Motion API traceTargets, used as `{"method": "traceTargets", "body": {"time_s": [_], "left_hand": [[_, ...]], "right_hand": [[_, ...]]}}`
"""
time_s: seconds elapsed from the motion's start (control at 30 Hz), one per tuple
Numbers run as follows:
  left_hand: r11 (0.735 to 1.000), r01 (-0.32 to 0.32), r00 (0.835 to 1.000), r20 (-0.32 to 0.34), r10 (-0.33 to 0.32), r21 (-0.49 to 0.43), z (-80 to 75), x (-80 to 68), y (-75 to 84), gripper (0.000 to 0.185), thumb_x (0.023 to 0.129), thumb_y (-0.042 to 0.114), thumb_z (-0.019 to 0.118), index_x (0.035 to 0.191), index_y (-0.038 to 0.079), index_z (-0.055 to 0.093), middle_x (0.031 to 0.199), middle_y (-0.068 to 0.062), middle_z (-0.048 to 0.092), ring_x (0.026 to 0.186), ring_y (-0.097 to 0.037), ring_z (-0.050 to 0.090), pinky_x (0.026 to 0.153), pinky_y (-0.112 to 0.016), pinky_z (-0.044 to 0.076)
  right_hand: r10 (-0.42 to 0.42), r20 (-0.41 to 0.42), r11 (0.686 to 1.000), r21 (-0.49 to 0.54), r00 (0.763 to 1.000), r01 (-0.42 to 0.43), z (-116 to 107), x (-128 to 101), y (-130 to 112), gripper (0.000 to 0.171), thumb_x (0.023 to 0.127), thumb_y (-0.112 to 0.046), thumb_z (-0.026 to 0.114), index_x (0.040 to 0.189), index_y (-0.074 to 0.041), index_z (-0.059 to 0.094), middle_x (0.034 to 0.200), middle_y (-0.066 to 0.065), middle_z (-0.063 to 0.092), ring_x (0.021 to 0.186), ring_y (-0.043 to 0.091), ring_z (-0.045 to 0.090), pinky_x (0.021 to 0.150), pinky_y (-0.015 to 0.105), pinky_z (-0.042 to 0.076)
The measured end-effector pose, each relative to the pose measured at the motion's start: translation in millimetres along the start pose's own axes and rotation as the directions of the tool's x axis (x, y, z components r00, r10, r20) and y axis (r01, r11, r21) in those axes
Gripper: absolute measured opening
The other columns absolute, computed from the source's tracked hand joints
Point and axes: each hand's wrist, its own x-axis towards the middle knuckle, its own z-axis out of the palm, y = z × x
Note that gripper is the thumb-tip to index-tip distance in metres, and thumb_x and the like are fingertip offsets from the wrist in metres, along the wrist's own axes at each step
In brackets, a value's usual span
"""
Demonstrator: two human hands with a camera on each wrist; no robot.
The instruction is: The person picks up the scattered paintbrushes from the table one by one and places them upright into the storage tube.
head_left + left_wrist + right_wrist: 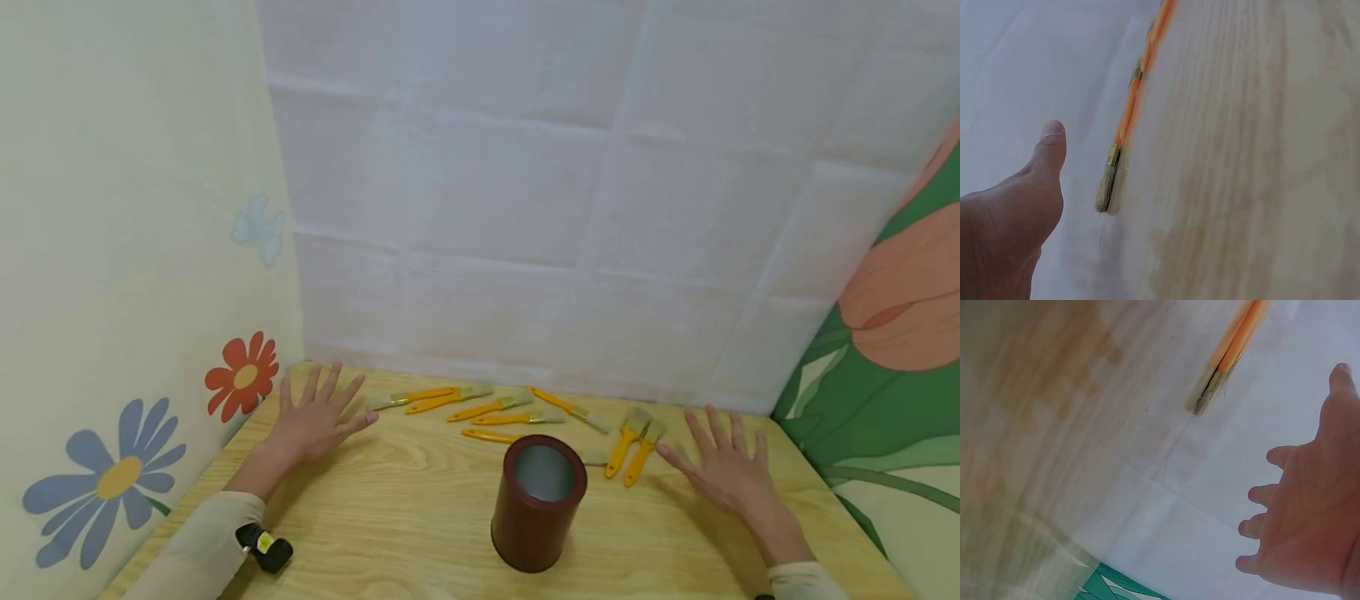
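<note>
Several orange-handled paintbrushes [495,408] lie scattered along the back of a wooden table [390,500]. A dark red cylindrical cup [538,502] stands upright in the middle, in front of them. My left hand [315,421] lies flat on the table at the back left, fingers spread, just left of the nearest brush [408,397]. My right hand [723,467] lies flat at the right, fingers spread, beside two brushes [636,446]. The left wrist view shows a brush [1119,159] beyond my thumb [1047,150]. The right wrist view shows brush bristles [1210,394] ahead of my open palm [1310,506].
A white sheet [562,208] hangs behind the table. A cream panel with flower prints [243,375] stands at the left, and a green and orange panel [885,333] at the right. A small black device [264,546] sits on my left wrist.
</note>
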Motion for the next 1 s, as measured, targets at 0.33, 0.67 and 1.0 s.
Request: {"method": "traceTargets", "body": {"time_s": [0.33, 0.67, 1.0], "left_hand": [[0.998, -0.053, 0.997, -0.061, 0.05, -0.042, 12.8, 0.7, -4.3, 0.088, 0.096, 0.073, 0.048, 0.16, 0.015, 0.035, 0.166, -0.023, 0.011, 0.148, -0.051, 0.004, 0.104, -0.077, -0.009], [0.992, -0.12, 0.991, -0.06, 0.118, -0.027, 14.0, 5.0, 2.5, 0.084, 0.098, 0.072, 0.044, 0.159, 0.014, 0.037, 0.162, -0.025, 0.022, 0.144, -0.053, 0.019, 0.105, -0.078, 0.001], [0.986, -0.164, 0.986, -0.03, 0.164, 0.015, 6.1, 7.5, 18.4, 0.081, 0.098, 0.067, 0.051, 0.155, 0.01, 0.044, 0.156, -0.024, 0.037, 0.141, -0.052, 0.031, 0.107, -0.075, 0.014]], "right_hand": [[-0.005, -0.001, 1.0, 0.018, 1.0, 0.005, -1, 1, -3, 0.094, 0.098, -0.073, 0.042, 0.158, -0.002, 0.032, 0.16, 0.035, 0.009, 0.142, 0.061, 0.001, 0.101, 0.079, -0.006], [-0.195, 0.062, 0.894, 0.422, 0.979, 0.151, -29, -5, -59, 0.065, 0.109, -0.05, 0.044, 0.156, -0.005, 0.04, 0.146, 0.024, 0.049, 0.131, 0.048, 0.046, 0.097, 0.069, 0.038], [-0.469, 0.034, 0.644, 0.697, 0.883, 0.315, -47, -25, -117, 0.058, 0.104, -0.02, 0.064, 0.156, -0.025, 0.041, 0.145, -0.003, 0.053, 0.13, 0.026, 0.052, 0.104, 0.046, 0.043]]}}
